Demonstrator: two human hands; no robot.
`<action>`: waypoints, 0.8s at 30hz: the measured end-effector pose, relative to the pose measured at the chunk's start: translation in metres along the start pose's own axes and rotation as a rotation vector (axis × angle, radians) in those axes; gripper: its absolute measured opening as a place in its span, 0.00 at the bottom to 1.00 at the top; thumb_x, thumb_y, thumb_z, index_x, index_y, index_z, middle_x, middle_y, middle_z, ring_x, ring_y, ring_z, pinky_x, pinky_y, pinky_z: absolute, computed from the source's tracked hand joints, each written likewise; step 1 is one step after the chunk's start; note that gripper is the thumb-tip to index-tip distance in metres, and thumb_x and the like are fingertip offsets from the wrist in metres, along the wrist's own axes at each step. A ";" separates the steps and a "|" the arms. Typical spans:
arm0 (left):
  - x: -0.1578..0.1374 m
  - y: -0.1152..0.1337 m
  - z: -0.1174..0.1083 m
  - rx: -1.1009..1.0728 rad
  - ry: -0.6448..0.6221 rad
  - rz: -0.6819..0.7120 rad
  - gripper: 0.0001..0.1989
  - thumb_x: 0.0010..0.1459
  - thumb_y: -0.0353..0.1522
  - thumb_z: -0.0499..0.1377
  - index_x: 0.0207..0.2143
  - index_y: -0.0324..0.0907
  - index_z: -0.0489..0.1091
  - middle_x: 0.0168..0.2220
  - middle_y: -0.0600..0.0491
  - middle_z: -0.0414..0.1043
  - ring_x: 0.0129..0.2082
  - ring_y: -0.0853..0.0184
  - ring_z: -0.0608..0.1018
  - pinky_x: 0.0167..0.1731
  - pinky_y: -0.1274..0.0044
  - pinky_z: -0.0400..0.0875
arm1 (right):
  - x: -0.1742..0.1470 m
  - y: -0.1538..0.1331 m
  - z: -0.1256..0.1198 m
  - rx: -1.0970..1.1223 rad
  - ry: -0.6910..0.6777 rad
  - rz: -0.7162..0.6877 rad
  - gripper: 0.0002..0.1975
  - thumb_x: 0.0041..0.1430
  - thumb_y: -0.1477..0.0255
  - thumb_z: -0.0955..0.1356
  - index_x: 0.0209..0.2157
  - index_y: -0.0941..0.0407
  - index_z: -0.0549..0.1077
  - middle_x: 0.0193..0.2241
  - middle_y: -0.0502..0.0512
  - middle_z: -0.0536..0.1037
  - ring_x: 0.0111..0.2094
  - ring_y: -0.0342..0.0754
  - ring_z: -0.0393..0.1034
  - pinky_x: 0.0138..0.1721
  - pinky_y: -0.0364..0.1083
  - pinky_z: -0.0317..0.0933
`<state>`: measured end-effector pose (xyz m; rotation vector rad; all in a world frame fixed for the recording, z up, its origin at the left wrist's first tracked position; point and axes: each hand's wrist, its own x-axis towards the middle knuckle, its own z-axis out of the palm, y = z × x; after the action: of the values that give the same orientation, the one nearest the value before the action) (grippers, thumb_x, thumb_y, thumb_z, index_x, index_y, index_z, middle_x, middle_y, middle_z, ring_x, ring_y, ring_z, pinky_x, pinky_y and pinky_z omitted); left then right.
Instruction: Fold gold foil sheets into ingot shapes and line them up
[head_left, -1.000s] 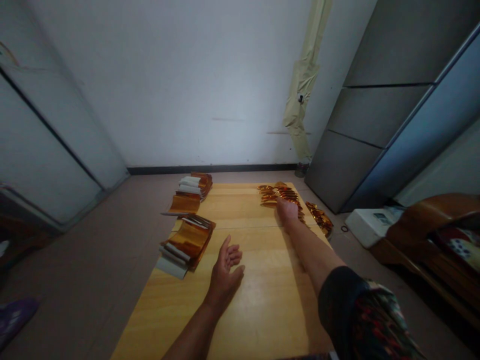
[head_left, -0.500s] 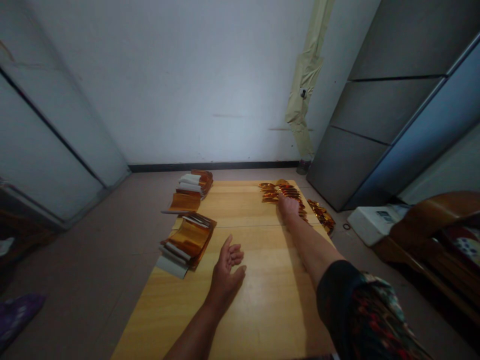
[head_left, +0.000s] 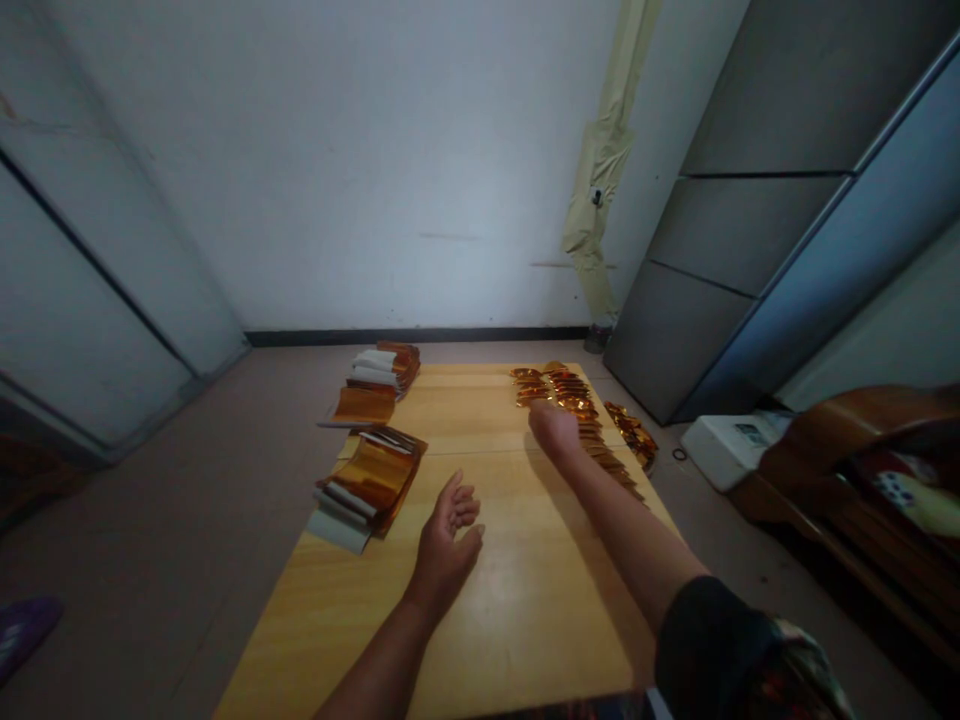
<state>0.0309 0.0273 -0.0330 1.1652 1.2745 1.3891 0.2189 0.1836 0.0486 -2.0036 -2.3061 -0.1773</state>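
Folded gold foil pieces [head_left: 571,386], many, set out in two rows on the wooden counter [head_left: 510,610]. Long row: just right of the right hand [head_left: 553,428], running from beyond it back along the right side of its wrist and forearm. Short row: just beyond the right hand's fingertips, slightly to their left.

Right hand: back uppermost, fingers turned down and mostly hidden; cannot tell whether they are parted, pressed together or gripping a piece. Against the frame half a second ago, shifted leftward off the long row and slightly nearer the wearer; near pieces of that row, then covered by hand and forearm, now show.

Left hand [head_left: 448,545]: raised palm inward, thumb apart from the fingers, nothing held; pose unchanged from the earlier frame.

Gold foil sheets [head_left: 382,470], one stack, with pale backing showing: left of the left hand, just beside it, as before. Second stack [head_left: 401,360]: farther off, beyond the first, likewise unchanged.

Gold foil heap [head_left: 634,435]: right of the right hand, past the counter's edge. White box [head_left: 731,450]: farther right again, on the floor.
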 end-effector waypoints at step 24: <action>0.067 0.078 -0.083 1.537 -0.025 -0.228 0.24 0.53 0.43 0.56 0.47 0.36 0.71 0.49 0.35 0.72 0.49 0.46 0.74 0.46 0.59 0.67 | -0.112 -0.034 0.043 0.250 0.147 -0.244 0.08 0.63 0.77 0.61 0.32 0.56 0.71 0.34 0.54 0.74 0.34 0.44 0.65 0.33 0.41 0.53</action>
<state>-0.0628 0.0751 0.0466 1.8161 2.4261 -0.0257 0.2018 0.0752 -0.0107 -1.5403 -2.3390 -0.0459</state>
